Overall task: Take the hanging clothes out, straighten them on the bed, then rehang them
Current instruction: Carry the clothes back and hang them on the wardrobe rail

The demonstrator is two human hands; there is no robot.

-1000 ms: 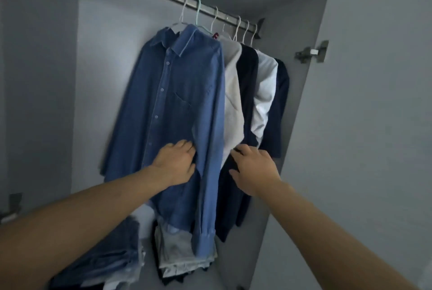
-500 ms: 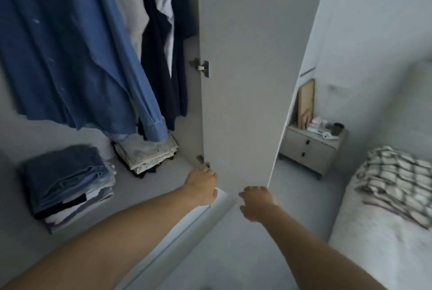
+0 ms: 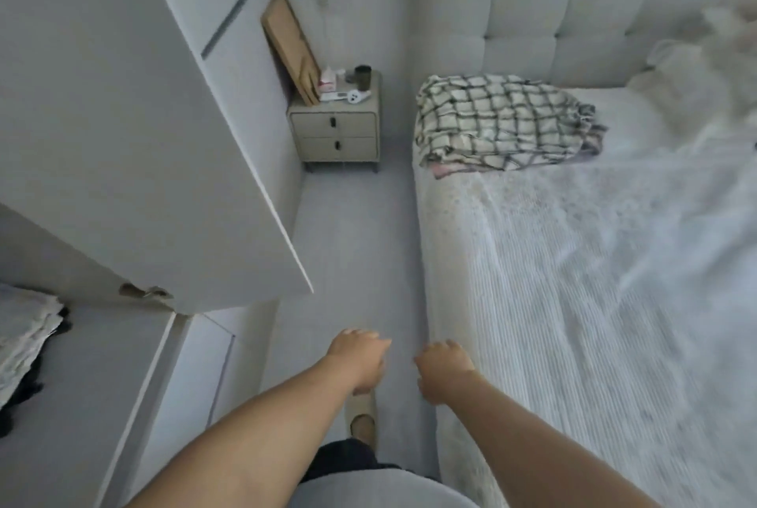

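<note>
No hanging clothes show anywhere in this view: the rail is out of frame, and neither hand carries a garment, so the clothes' place cannot be told from here. The bed lies just right of the right hand, its white ribbed cover bare of shirts. By that, I judge the task hardly begun: nothing is laid out to straighten, and taking out, smoothing and rehanging are all left.

Both hands hang loosely curled and hold nothing. The left hand hovers over the floor, and the right hand's fingers sit close by the mattress edge; whether they touch it I cannot tell.

Ahead of the fingers runs a narrow aisle of floor, hemmed by the bed's long edge on the right and the open wardrobe door on the left, whose lower corner juts toward the walkway. Far ahead stands a nightstand, closing the aisle. A folded checked blanket lies at the bed's head end, well beyond the right hand, leaving wide free cover nearer. Left of the left hand, folded clothes rest on the wardrobe's bottom shelf.
</note>
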